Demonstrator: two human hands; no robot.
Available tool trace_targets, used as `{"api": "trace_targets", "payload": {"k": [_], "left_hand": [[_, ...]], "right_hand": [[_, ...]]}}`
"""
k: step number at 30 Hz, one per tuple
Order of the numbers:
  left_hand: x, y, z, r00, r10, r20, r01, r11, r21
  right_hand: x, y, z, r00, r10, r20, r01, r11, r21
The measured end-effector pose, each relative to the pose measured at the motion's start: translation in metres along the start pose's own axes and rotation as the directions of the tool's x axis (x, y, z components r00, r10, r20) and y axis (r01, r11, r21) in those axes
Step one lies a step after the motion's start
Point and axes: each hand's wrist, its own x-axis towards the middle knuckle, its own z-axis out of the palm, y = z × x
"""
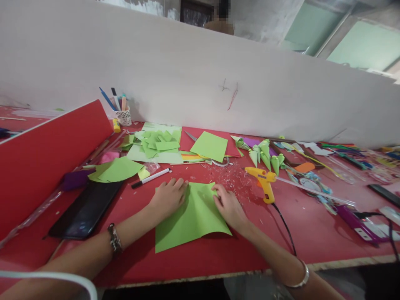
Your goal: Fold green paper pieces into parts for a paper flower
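A light green paper sheet (193, 221) lies in front of me on the red table, bowed upward along its middle with a lifted right edge. My left hand (170, 196) rests palm down over its upper left part, fingers stretched out toward the far edge. At the upper right edge, my right hand (229, 206) has bent fingers closed on the paper; its fingertips are partly hidden. Just beyond the left hand lies a white marker with a black cap (151, 178). A yellow glue gun (264, 183) lies to the right of my right hand.
Green paper strips (159, 143), a green square (210, 146) over scissors, and rolled green paper cones (265, 154) lie at the back. On the left are a black phone (86, 212), a red board (56, 154) and a pen cup (124, 116). A purple power strip (359, 225) lies right.
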Motion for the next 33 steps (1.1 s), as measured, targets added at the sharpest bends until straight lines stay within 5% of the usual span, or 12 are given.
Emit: {"api": "trace_targets", "payload": {"k": [11, 15, 20, 27, 33], "left_hand": [[0.001, 0.006, -0.005, 0.999, -0.004, 0.042, 0.004, 1.0, 0.02], [-0.006, 0.007, -0.009, 0.997, -0.029, 0.077, 0.03, 0.999, -0.01], [-0.016, 0.013, -0.012, 0.997, -0.039, 0.061, 0.036, 0.999, 0.041], [-0.018, 0.015, -0.009, 0.998, -0.044, 0.042, 0.042, 0.998, 0.053], [-0.019, 0.015, -0.008, 0.997, -0.059, 0.05, 0.058, 0.998, 0.027]], "right_hand": [[-0.006, 0.005, -0.002, 1.0, 0.025, -0.011, -0.025, 0.999, -0.035], [-0.01, 0.004, -0.007, 0.991, 0.128, -0.035, -0.113, 0.956, 0.27], [-0.02, -0.006, -0.017, 0.966, 0.227, 0.127, -0.256, 0.743, 0.619], [-0.032, -0.002, -0.011, 0.977, 0.21, 0.032, -0.211, 0.939, 0.272], [-0.04, 0.003, -0.003, 0.992, 0.122, -0.017, -0.121, 0.992, 0.032]]}}
